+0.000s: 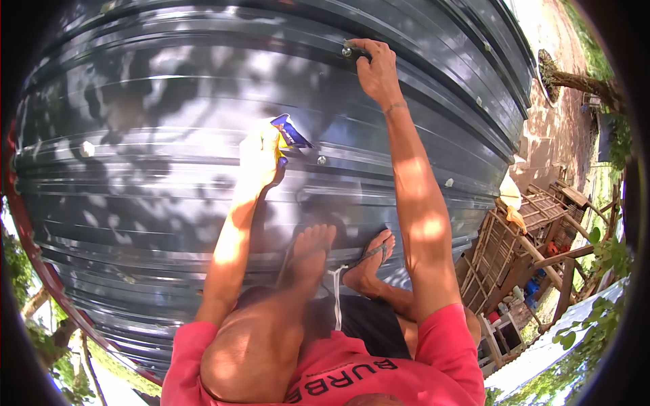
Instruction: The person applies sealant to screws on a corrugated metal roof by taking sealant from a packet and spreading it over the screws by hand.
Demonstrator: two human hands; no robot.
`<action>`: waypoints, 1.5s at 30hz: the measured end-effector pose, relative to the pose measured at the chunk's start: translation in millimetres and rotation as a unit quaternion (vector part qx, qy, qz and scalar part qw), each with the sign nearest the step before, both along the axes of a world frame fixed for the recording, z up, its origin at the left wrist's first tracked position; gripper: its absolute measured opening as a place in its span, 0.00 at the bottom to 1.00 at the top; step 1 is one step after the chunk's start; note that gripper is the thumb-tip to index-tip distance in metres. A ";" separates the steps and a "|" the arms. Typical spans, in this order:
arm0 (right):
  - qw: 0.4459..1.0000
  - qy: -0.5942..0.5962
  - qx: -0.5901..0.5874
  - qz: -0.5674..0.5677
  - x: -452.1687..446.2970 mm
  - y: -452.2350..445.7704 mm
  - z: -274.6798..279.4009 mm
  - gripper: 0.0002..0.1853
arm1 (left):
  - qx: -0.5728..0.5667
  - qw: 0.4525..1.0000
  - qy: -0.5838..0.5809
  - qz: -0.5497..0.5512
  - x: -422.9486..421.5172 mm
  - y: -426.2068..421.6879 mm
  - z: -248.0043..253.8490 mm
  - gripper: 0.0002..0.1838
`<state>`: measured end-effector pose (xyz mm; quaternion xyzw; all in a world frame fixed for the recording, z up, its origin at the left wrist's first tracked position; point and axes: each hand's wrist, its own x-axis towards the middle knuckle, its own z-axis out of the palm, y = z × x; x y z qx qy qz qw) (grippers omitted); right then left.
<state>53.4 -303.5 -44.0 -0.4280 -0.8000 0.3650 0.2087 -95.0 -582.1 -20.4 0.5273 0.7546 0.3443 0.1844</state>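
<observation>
My left hand (261, 155), brightly lit, is closed round a blue and yellow packet (290, 133) above the dark ribbed metal sheet (169, 203). Farther out on the right, my right hand (379, 68) reaches to a raised rib, its fingers bent beside a shiny screw head (347, 51). Whether those fingertips pinch anything is too small to tell. Another screw head (321, 160) sits on the sheet just right of the packet.
My sandalled feet (371, 260) rest on the sloping sheet. A whitish patch (87, 149) marks a rib at left. Beyond the right edge lie a bamboo structure (535, 216), a tree branch (582, 82) and ground far below. A reddish edge (51, 277) borders the left.
</observation>
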 end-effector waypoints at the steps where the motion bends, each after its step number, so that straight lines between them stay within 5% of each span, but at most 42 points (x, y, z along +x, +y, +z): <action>1: 1.000 -0.005 0.003 0.003 0.0 1.1 -6.2 0.23 | 0.005 1.000 0.006 -0.003 0.2 0.3 -0.6 0.28; 13: 0.983 -0.027 0.173 -0.050 5.9 -42.4 -15.0 0.33 | 0.013 0.999 0.030 -0.011 -3.7 3.1 4.4 0.26; 17: 0.943 -0.190 0.264 -0.072 -6.9 -70.3 -7.5 0.31 | 0.026 0.999 0.018 0.002 0.4 8.9 9.8 0.24; 20: 0.916 -0.249 0.313 -0.034 -17.9 -72.6 3.9 0.30 | -0.115 0.960 -0.226 0.116 6.0 18.8 34.7 0.21; 23: 0.930 -0.228 0.286 -0.027 -9.5 -70.6 19.2 0.26 | -0.102 0.973 -0.178 0.105 6.1 16.3 27.8 0.18; 26: 0.969 -0.144 0.172 -0.102 6.3 -56.0 37.8 0.24 | 0.082 0.963 0.253 -0.034 -14.5 -8.3 -33.7 0.17; 29: 0.992 -0.077 0.083 -0.060 11.4 -34.6 21.6 0.26 | -0.062 0.979 0.179 -0.074 -1.1 14.2 24.0 0.11; 33: 0.992 -0.085 0.078 -0.041 1.7 -19.0 6.2 0.27 | 0.011 0.998 0.059 -0.030 -4.1 6.0 8.7 0.17; 39: 0.997 -0.053 0.019 -0.045 -4.3 -19.3 0.6 0.28 | -0.106 0.967 -0.200 0.116 7.8 22.5 44.9 0.14; 45: 0.953 -0.170 0.252 0.015 -3.8 -42.7 12.0 0.33 | -0.071 0.969 -0.209 0.113 8.7 16.9 33.0 0.20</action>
